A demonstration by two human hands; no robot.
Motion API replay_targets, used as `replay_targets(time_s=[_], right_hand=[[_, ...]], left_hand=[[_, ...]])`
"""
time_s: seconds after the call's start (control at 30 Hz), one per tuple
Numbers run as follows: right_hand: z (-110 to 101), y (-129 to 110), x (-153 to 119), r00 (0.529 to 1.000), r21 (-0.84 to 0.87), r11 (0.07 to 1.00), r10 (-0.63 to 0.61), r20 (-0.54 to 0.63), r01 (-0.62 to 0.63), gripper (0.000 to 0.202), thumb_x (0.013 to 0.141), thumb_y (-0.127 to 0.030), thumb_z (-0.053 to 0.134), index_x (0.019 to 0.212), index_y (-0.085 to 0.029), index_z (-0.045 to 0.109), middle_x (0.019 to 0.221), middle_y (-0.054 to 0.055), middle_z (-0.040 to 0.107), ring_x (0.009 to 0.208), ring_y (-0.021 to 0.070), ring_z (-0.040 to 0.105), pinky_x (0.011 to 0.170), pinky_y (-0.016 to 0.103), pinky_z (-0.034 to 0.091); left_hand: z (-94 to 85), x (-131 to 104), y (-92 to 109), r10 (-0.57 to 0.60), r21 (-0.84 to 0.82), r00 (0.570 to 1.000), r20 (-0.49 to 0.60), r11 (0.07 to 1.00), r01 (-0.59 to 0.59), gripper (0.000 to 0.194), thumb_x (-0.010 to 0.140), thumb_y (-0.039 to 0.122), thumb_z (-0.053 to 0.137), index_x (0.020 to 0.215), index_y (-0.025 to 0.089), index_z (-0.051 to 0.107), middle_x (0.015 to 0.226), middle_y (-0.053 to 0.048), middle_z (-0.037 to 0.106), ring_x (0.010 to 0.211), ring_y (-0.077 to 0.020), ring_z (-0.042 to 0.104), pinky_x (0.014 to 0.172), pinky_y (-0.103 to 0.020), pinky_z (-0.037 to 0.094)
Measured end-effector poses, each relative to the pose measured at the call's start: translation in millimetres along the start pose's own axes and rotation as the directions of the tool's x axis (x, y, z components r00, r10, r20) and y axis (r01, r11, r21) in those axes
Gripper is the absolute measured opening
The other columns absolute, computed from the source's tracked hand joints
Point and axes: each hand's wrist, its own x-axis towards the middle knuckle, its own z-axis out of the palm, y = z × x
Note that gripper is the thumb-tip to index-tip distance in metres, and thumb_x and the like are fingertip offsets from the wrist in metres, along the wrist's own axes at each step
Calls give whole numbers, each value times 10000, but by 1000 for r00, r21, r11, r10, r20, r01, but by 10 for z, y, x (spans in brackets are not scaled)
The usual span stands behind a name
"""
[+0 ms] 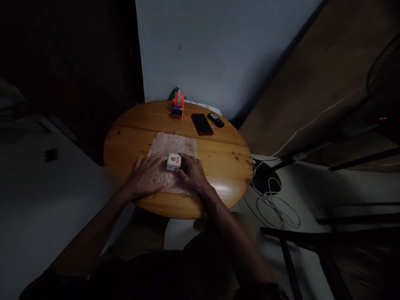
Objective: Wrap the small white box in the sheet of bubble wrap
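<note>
A small white box (173, 161) with red print on top sits on a sheet of bubble wrap (171, 142), which lies flat on the round wooden table. My right hand (194, 173) is at the box's right side, its forefinger by the far corner and its thumb by the near corner, pinching it. To the left, my left hand (145, 176) rests on the wrap's left edge with fingers stretched out and thumb apart. That hand holds nothing, and its fingertips lie close to the box.
On the wooden table (225, 166), an orange tape dispenser (178, 104) stands at the back, beside a black smartphone (202, 124) and a small keypad phone (216, 120). A wall rises behind. Coiled white cable (275, 204) lies on the floor at right, near a dark chair (300, 237).
</note>
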Motion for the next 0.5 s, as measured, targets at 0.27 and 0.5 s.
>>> replay_targets(time_s=[0.27,0.5], right_hand=[[38,64,-12,999,50,998,-29,-25,30,717,826,-309,614,1495,-122,437,1453,168,573,1304,332,504,1098,503,352],[70,118,-13,996,129,990,-53,-73,62,684,812,-281,632,1468,-158,481,1416,153,603,1291,342,522,1093,538,364]], left_hand=[[-62,-326,-23,167,9,980,-112,986,-167,560,801,386,651,1336,226,600,1465,-111,563,1461,-354,383,1241,-597,178],[-118,-370,50,296,66,945,-138,955,-289,288,823,175,568,1089,223,668,1250,-88,690,1361,-328,508,1202,-627,242]])
